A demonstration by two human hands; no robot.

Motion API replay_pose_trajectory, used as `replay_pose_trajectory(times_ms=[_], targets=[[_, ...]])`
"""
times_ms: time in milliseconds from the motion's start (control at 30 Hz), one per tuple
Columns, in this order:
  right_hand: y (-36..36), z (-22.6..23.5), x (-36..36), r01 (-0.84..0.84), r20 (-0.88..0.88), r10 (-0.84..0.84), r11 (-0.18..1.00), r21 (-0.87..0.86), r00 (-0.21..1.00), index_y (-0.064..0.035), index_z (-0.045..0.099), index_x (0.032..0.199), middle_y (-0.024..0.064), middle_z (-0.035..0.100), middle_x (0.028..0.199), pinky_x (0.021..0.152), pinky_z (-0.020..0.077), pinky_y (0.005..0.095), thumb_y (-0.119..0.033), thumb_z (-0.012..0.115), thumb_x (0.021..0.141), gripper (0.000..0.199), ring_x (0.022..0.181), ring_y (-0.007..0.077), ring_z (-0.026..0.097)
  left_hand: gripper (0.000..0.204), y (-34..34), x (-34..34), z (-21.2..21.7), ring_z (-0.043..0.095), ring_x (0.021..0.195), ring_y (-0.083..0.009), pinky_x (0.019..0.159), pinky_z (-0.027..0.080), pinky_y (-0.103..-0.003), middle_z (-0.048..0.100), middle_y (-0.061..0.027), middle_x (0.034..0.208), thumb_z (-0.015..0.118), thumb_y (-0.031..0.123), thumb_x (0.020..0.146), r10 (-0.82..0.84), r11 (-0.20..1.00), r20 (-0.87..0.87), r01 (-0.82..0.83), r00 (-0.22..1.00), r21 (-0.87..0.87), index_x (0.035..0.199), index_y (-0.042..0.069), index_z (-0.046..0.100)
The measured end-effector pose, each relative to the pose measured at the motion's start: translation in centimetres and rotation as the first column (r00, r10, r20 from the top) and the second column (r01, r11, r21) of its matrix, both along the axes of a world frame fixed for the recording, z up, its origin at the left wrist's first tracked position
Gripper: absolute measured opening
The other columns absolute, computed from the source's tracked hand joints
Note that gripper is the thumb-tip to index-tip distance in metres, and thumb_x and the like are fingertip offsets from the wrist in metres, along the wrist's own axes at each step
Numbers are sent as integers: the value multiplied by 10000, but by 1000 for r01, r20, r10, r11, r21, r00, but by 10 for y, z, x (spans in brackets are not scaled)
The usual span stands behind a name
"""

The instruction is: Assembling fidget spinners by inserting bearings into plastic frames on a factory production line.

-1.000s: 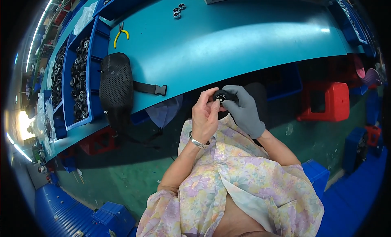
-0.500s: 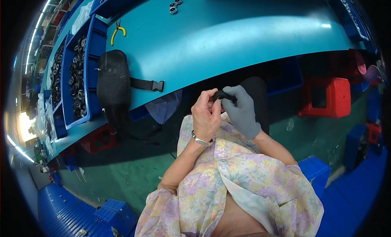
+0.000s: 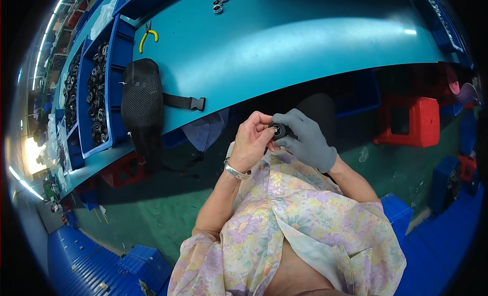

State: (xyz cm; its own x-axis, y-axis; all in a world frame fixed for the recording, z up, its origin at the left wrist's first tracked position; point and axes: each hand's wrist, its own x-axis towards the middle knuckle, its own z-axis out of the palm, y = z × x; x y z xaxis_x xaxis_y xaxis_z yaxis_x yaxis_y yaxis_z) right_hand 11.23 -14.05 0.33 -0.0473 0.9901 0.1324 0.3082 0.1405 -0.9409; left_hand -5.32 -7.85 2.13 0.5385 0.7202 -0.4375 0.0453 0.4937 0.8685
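Observation:
A small black wheel (image 3: 278,131) with a pale metal piece at its hub is held in front of my body, just off the table's near edge. My right hand (image 3: 309,142), in a grey glove, wraps round it from the right. From the left, the bare fingers of my left hand (image 3: 250,143) pinch at its hub side; a silver bracelet is on that wrist. Whether the left fingertips hold a separate small part cannot be made out. The glove hides the wheel's far side.
On the teal table (image 3: 305,41) lie a black mesh waist bag (image 3: 142,92) with its strap, yellow-handled pliers (image 3: 148,37) and several small round parts (image 3: 218,9). A blue bin (image 3: 113,87) at the left holds black wheels. A red stool (image 3: 429,122) stands at the right.
The wheel has turned so its hub face shows. My left hand has shifted slightly left, and my right hand has moved a little right and down, closing further over the wheel.

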Motion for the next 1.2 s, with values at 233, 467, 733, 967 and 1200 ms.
replay_pose_trajectory(times_ms=[233, 467, 733, 967, 1200], targets=[[4, 3, 0, -12, -165, -6, 994, -108, 986, -76, 579, 1157, 79, 566, 941, 682, 479, 315, -28, 763, 699, 495, 789, 208, 582, 145, 2, -2, -1, 600, 575, -90, 508, 478, -207, 618, -59, 801, 574, 8, 907, -5, 1000, 44, 6, 999, -17, 1032, -21, 506], [-1, -4, -6, 70, -106, -76, 996, -58, 991, -70, 579, 1161, 75, 574, 966, 704, 482, 297, -24, 771, 699, 502, 803, 183, 587, 248, 2, 0, 3, 582, 598, -85, 528, 469, -217, 607, -41, 812, 600, 44, 910, 15, 1000, 23, -15, 1000, -4, 1124, -23, 492], [8, 2, 2, -120, -302, 73, 983, -142, 951, -61, 574, 1124, 69, 574, 984, 734, 486, 303, -60, 804, 677, 503, 861, 184, 600, 370, 6, -10, -2, 548, 670, -61, 583, 449, -198, 606, -11, 845, 660, 167, 924, 39, 992, 212, -12, 976, -125, 1209, 7, 488], [3, 1, -19, 93, -225, -106, 993, -67, 969, -90, 573, 1116, 66, 534, 949, 717, 479, 308, -60, 822, 646, 533, 837, 190, 575, 333, 10, -10, 2, 520, 670, -31, 579, 417, -183, 615, 13, 833, 636, 205, 947, 45, 993, 178, -25, 983, -112, 1200, 27, 511], [4, 5, -13, 63, -118, -62, 998, -1, 991, -79, 568, 1081, 75, 526, 961, 724, 472, 323, -61, 821, 644, 506, 845, 214, 555, 329, 11, -10, 0, 518, 706, -31, 608, 431, -198, 612, 13, 872, 623, 204, 955, -45, 995, 125, 56, 991, -80, 1199, 17, 506]])
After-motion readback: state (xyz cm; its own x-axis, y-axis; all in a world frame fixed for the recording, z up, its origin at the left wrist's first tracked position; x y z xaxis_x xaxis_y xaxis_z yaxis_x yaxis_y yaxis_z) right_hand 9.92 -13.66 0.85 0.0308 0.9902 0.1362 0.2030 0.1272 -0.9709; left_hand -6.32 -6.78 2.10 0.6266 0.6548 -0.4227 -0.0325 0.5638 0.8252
